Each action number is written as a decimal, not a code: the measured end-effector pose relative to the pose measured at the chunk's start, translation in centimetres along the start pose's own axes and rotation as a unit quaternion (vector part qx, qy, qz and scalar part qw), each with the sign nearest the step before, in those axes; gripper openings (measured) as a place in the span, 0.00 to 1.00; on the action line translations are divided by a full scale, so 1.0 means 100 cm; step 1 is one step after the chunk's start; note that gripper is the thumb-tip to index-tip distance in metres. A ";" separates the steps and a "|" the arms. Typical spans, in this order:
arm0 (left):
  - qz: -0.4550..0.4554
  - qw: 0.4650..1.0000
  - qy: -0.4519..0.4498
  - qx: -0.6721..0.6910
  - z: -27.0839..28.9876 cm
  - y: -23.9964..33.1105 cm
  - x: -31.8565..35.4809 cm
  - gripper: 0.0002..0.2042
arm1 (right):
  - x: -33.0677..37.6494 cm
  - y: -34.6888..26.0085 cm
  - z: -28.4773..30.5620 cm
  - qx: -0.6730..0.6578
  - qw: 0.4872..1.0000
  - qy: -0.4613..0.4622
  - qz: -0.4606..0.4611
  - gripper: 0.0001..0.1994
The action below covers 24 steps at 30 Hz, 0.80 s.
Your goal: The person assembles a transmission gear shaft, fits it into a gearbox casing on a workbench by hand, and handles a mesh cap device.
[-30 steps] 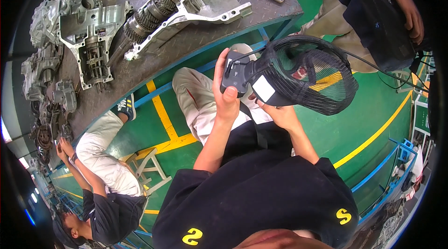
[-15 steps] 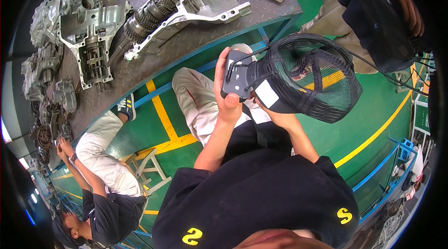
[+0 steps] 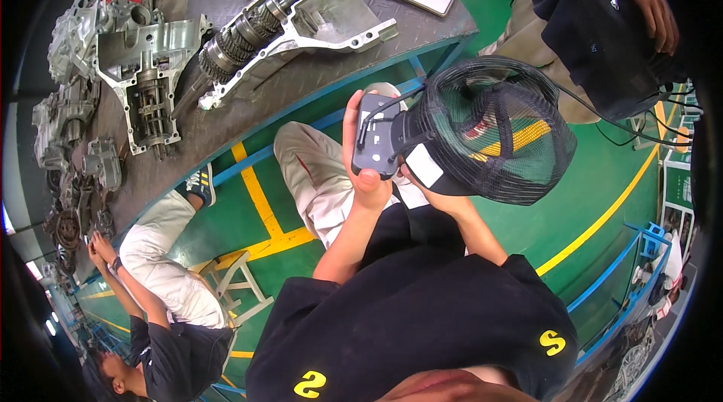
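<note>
Beyond a slight shift of view, little has changed, so both hands remain occupied. The left hand (image 3: pixel 370 193) clasps a black box (image 3: pixel 379 142) in curled fingers beside a mesh cap (image 3: pixel 493 131), near the counter (image 3: pixel 151 176); the right hand (image 3: pixel 452 205) is at the brim (image 3: pixel 453 182), its fingers too hidden to tell.

- Worn on the head, as the left of a side-by-side pair; aimed steeply down over the dark shirt (image 3: pixel 407 308) toward the hands (image 3: pixel 370 195).
- Set upright and unmirrored, with left matching the wearer's left.
- Near enough to show the hands large, close to centre, with the forearms (image 3: pixel 348 242) below them.
- Wide fisheye, bending straight edges toward a black rim.
- Reaching beyond the hands to the worktop (image 3: pixel 294 74) ahead and left, green floor (image 3: pixel 599 176) rightward, and a seated co-worker (image 3: pixel 181 357) lower left.
</note>
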<state>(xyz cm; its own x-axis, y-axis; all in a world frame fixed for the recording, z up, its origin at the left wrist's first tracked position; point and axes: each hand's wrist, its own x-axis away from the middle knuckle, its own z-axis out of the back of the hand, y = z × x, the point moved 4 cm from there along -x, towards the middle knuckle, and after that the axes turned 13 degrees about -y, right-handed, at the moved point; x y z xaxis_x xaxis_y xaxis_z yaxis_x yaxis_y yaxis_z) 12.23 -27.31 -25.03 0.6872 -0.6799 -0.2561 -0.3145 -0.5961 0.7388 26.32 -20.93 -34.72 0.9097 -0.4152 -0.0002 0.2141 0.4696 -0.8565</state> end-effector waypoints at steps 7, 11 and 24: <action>0.010 0.999 -0.050 -0.018 -0.007 0.002 0.002 0.62 | 0.006 0.011 0.001 0.015 1.000 0.025 0.011 0.09; 0.006 0.999 -0.025 -0.039 -0.010 0.006 -0.001 0.64 | 0.006 0.008 0.003 -0.035 0.999 -0.016 0.027 0.11; -0.126 0.992 -0.007 -0.016 0.000 0.049 -0.033 0.56 | -0.020 -0.035 0.019 -0.217 0.974 -0.020 0.067 0.13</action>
<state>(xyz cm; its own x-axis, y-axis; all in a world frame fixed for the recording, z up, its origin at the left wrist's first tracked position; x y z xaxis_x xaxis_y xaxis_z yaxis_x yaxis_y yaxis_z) 8.37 -28.02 -20.56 0.7321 -0.5167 -0.4439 -0.1118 -0.7340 0.6698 24.48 -20.23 -30.74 0.9339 -0.3387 -0.1148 -0.0703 0.1409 -0.9875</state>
